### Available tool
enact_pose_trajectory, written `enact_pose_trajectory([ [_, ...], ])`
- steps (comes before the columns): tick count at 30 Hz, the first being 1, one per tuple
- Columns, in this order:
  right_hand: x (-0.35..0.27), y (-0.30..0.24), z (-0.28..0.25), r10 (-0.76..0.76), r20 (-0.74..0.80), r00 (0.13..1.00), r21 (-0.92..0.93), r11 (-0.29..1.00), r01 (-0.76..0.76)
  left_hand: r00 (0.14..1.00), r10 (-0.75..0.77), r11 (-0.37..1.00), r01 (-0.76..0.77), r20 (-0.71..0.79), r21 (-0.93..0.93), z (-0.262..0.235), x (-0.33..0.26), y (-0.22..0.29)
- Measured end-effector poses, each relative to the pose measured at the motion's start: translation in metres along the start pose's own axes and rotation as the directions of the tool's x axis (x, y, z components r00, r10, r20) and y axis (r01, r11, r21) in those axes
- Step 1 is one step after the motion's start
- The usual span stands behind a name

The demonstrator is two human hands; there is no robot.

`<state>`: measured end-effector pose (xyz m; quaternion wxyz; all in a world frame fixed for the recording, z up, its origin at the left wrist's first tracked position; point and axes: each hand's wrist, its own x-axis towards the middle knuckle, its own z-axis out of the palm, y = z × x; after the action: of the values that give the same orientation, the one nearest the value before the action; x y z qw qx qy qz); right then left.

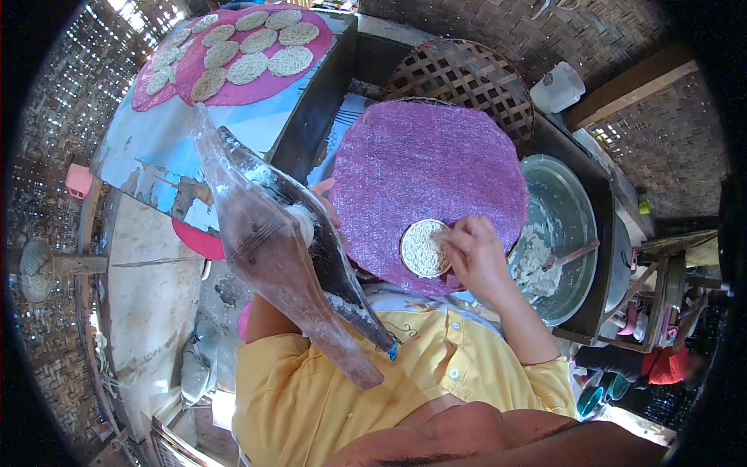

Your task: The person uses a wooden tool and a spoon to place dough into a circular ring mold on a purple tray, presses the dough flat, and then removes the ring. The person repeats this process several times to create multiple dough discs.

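At the near edge of the round purple mat [424,167], the right hand [473,253] rests its bent fingertips [445,240] on a small disc of pale noodle strands [424,249]. The fingers press on the disc's right rim rather than closing round it; nothing is clasped in the palm. The disc is round, flat and cream-coloured, a tangle of thin threads, and it lies just inside the mat's lower rim, close to the person's yellow shirt [389,381].

The left hand [315,218] is mostly hidden behind a long wooden press [292,249], dusted white and slanting from upper left down toward the chest; the hand seems wrapped about it, though how tightly cannot be told.

The rest of the purple mat is bare, giving wide open room above and to the left of the disc. The mat's right edge runs just beside a metal basin [572,210] holding pale dough and a spoon [572,255]. A woven bamboo tray [475,74] stands behind the mat, touching its far edge. Further left, well apart, another pink mat [241,92] on a worn blue board [156,156] carries many similar discs in rows.
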<state>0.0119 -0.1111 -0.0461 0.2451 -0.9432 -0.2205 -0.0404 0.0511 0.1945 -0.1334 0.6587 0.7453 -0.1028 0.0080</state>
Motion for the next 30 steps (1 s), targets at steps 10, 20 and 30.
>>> enact_pose_trajectory([
  [10,-0.002,0.021,0.002,0.306,0.015,0.952,-0.022,0.952,-0.305,1.0,-0.001,1.0,0.001,-0.011,0.022,-0.008,-0.001,0.0],
  [20,0.0,0.015,-0.005,0.29,-0.022,0.957,0.086,0.954,-0.287,1.0,0.001,0.999,0.0,-0.003,0.037,-0.006,-0.007,-0.003],
  [30,0.013,0.013,-0.011,0.337,0.035,0.941,0.179,0.924,-0.338,1.0,0.026,0.998,-0.026,0.013,0.062,0.0,-0.003,-0.003],
])
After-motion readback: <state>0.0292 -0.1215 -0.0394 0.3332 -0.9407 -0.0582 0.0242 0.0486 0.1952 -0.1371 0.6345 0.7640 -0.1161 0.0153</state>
